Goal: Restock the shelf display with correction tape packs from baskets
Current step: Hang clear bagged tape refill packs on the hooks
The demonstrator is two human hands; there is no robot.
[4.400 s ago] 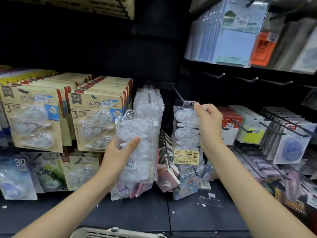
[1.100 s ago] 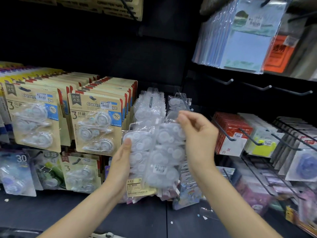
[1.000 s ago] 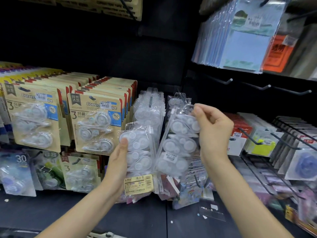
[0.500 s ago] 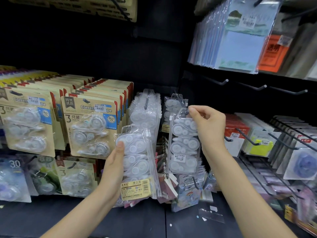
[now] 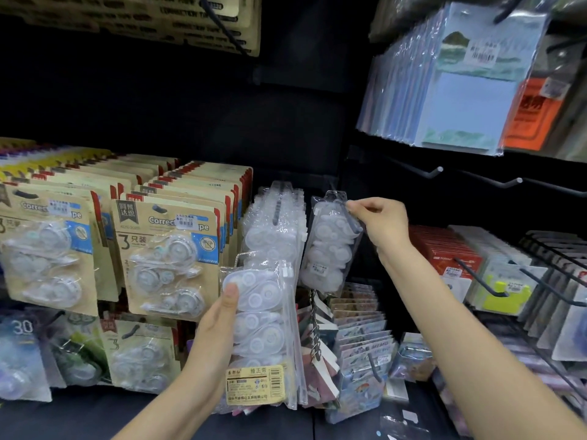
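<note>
My left hand (image 5: 216, 325) grips a stack of clear correction tape packs (image 5: 263, 315) with a yellow label at the bottom, held upright in front of the shelf. My right hand (image 5: 379, 223) pinches the top edge of a single clear correction tape pack (image 5: 330, 246), which hangs at the peg to the right of a full row of the same clear packs (image 5: 276, 223). The peg itself is hidden behind the pack.
Cardboard-backed correction tape cards (image 5: 168, 246) fill the pegs on the left. Memo pads (image 5: 359, 331) hang below the clear packs. Red and yellow packs sit on black hooks (image 5: 476, 274) at the right. Blue notepads (image 5: 457, 84) hang above right.
My right hand took one pack off the stack in my left hand and carried it up and back to the peg. The left hand's stack has stayed nearly still.
</note>
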